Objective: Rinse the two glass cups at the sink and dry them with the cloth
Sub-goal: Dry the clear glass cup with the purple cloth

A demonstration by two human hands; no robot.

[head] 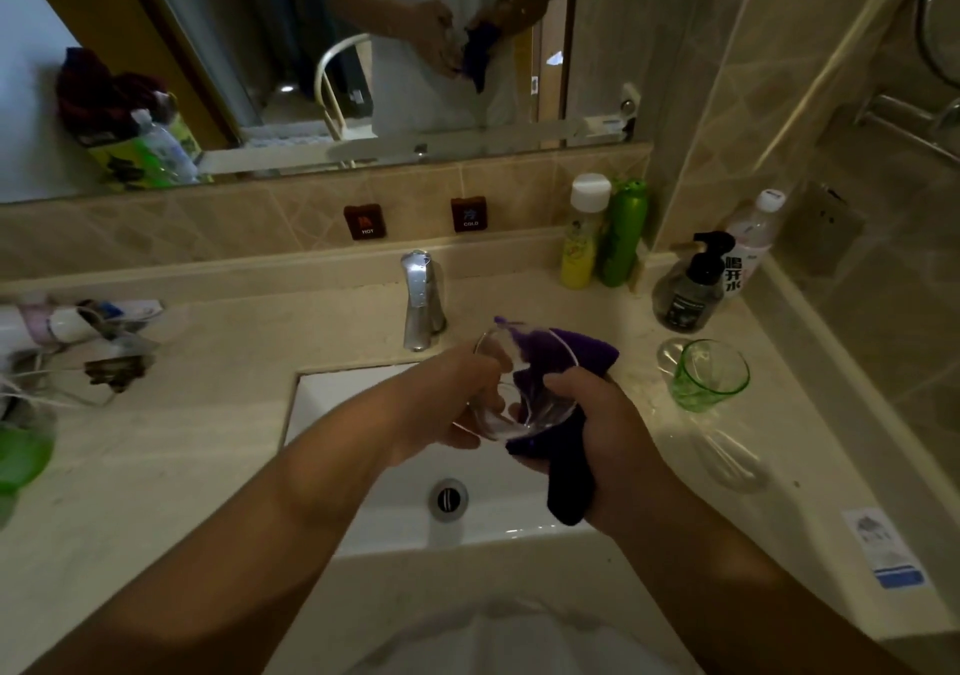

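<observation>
Over the white sink [363, 404] my left hand [447, 404] grips a clear glass cup [524, 393] from its left side, tilted with its mouth toward me. My right hand [602, 445] clutches a purple cloth [566, 477]; part of the cloth is pushed inside the cup and part hangs down below my palm. A green glass cup [709, 375] stands upright on the counter to the right of my hands. The chrome faucet [422, 300] is just behind the clear cup, and no water is visibly running.
Yellow and green bottles [602, 237], a dark pump bottle [691, 289] and a water bottle [753, 237] crowd the back right corner. Cluttered toiletries and cables [83, 341] lie on the left counter. A clear lid or dish [737, 458] lies at the right. A mirror [311, 50] faces me.
</observation>
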